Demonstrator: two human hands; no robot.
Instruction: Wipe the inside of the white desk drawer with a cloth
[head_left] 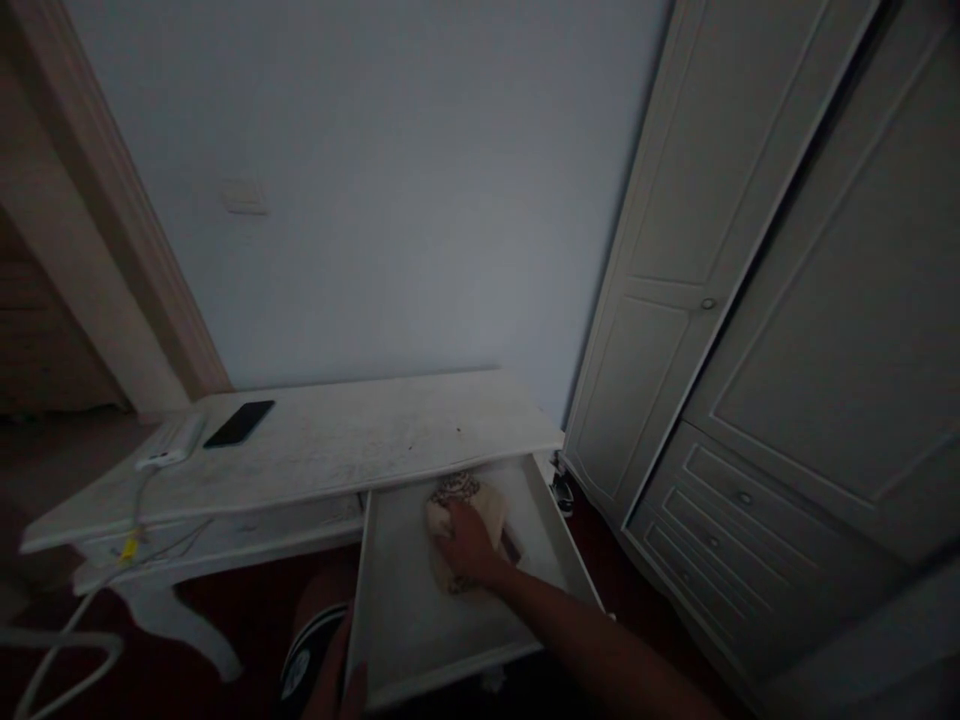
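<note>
Lying under the right hand (pixel 466 548), the cloth (pixel 491 508) pokes out ahead of its grip; the left hand (pixel 355 690) is farther. I cannot tell if either squeezes.

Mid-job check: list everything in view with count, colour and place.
Long wooden table: 1, worn white, along the wall
Pulled-out rectangular drawer: 1, white, table's right part
Patterned cloth: 1, beige with dark pattern, in drawer
Flat item, partly hidden: 1, brownish, beside cloth
Flat rectangular phone: 1, dark, tabletop left
Boxy device: 1, white, left of phone
Small cable tag: 1, yellow, table's left front
Square wall switch: 1, whitish, above table
Flat wall: 1, pale blue-grey, behind table
Panelled wardrobe: 1, greyish white, right side
Door frame: 1, pinkish beige, far left
Floor: 1, dark red, below
Right hand: 1, brownish in dim light, on cloth
Left hand: 1, shadowed, drawer's near left corner
</note>
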